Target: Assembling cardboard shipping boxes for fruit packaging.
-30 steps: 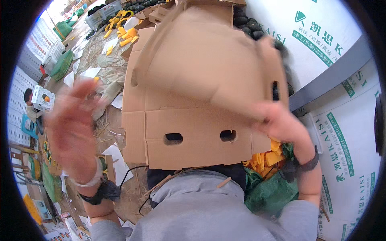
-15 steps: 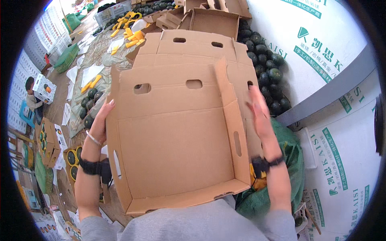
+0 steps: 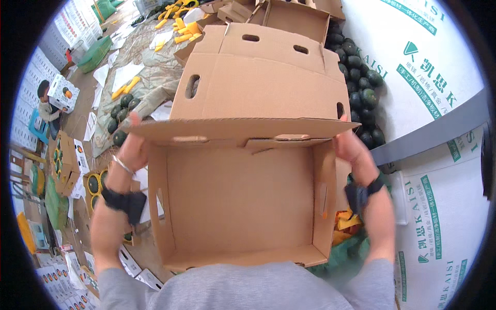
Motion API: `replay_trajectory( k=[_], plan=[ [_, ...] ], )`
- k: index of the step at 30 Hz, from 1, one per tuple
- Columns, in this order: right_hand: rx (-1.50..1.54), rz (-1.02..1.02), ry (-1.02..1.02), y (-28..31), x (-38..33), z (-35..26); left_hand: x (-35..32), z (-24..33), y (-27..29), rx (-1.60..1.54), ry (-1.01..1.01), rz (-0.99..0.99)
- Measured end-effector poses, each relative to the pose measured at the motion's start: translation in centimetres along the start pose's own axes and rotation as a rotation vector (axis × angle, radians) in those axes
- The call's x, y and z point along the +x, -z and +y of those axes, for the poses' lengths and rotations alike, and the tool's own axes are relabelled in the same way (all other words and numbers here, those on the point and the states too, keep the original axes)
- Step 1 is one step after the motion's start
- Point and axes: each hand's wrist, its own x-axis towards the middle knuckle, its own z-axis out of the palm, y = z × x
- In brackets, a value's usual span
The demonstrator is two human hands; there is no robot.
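A brown cardboard box (image 3: 243, 201) fills the middle of the view, its open side facing me, with handle holes in its far flaps. My left hand (image 3: 132, 150) grips its left wall near the top corner. My right hand (image 3: 354, 150) grips the right wall at the same height. Both wrists wear black straps, and grey sleeves come in from the lower edge. The box bottom looks closed and its top flaps stand up behind.
Dark green melons (image 3: 361, 98) are piled along a white wall at the right. More open cardboard boxes (image 3: 289, 15) stand behind. Yellow pieces (image 3: 181, 31) and paper sheets lie on the floor at upper left. A person (image 3: 49, 106) holding a white box sits at far left.
The box has been turned and opened out from a flat sheet into a squared tray shape. Both hands moved from its lower sides to its upper corners.
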Motion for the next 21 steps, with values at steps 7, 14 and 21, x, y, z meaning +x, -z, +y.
replay_trajectory(
  k=[7,14,21],
  plan=[
    [-1.717,-0.398,0.111,-10.4,-0.8,-9.3,4.0,2.9,-11.5,2.080,-0.094,-0.362],
    [-1.740,0.120,0.159,-5.2,3.6,-15.7,5.0,9.2,-8.3,1.177,-0.508,0.149],
    [-1.242,0.424,0.662,-2.6,3.0,-16.4,0.8,-1.4,0.2,1.061,-0.134,0.397]
  ],
)
